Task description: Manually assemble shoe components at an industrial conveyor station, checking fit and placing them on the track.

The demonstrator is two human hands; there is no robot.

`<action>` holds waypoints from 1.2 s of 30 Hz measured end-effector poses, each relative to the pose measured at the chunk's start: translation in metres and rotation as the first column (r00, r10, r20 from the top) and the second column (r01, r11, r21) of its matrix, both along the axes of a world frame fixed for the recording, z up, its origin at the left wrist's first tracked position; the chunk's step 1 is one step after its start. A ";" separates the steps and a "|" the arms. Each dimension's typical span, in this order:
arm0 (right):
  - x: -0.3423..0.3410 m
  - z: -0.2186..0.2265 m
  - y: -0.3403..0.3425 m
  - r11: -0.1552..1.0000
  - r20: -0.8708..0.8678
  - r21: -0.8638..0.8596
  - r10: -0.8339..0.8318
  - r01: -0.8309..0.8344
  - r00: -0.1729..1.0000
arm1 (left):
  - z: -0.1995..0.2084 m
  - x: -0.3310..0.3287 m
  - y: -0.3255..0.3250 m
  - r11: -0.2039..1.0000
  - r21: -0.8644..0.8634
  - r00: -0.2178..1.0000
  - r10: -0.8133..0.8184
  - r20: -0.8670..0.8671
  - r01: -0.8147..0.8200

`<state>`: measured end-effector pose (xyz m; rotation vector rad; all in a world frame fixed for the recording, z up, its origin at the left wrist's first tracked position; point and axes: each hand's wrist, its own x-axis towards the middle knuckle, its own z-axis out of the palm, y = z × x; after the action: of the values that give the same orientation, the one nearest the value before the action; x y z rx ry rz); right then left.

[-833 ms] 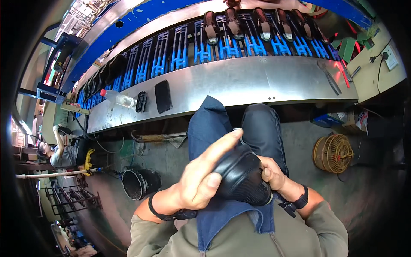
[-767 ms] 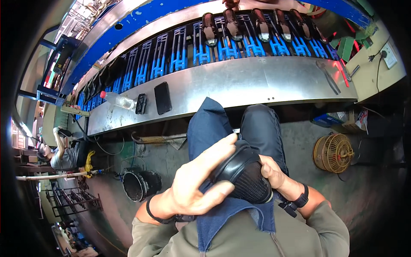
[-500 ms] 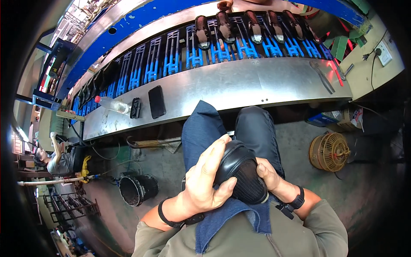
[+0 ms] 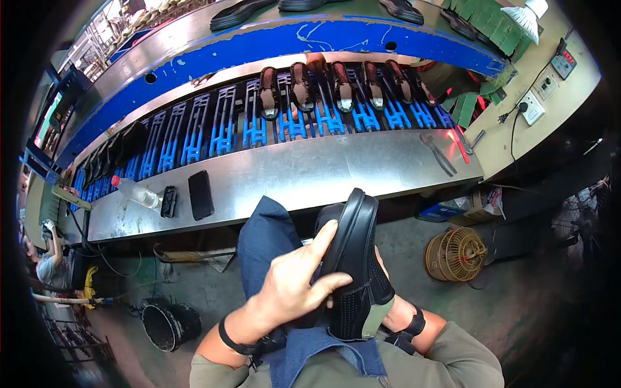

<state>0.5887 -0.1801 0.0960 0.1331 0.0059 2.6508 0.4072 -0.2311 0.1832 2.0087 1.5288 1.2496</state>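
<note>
A black shoe (image 4: 362, 284) with small perforations, a thick black sole and a grey-green patch near its lower end stands tilted on its side above my lap. My left hand (image 4: 294, 281) grips it from the left, the forefinger along the sole and the thumb against the upper. From the other side my right hand (image 4: 401, 315) supports it; most of those fingers are hidden behind the shoe. Across the bench, several brown shoe uppers (image 4: 301, 87) rest on a rack of blue and black holders (image 4: 223, 123).
The metal bench (image 4: 272, 178) spans the area before my knees, bearing a bottle (image 4: 137, 193), a phone (image 4: 200, 195) and pincers (image 4: 438, 155). A black bucket (image 4: 171, 325) stands on the floor at left, a round wire-caged fan (image 4: 456, 254) at right. Black soles (image 4: 239, 13) lie on the upper shelf.
The shoe has turned from toe-toward-me to upright on edge, showing its side and sole. My view has tilted up, bringing the upper shelf into sight.
</note>
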 end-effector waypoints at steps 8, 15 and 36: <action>-0.004 -0.001 0.003 0.999 0.249 -0.047 0.035 -0.024 0.968 | 0.010 -0.005 -0.002 0.997 -0.055 0.998 -0.051 -0.043 0.049; -0.026 0.005 0.010 0.930 0.448 0.364 -0.230 0.059 0.864 | 0.021 0.000 -0.020 0.997 -0.037 0.990 0.069 -0.121 -0.074; -0.068 0.100 0.065 -0.424 -0.042 0.859 -0.617 -0.288 0.786 | -0.033 -0.041 -0.036 0.914 -0.241 0.292 0.145 0.945 0.327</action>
<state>0.5210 -0.1155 0.1962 -0.1203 -2.3837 1.1438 0.3662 -0.2673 0.1504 0.6653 0.8489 1.4819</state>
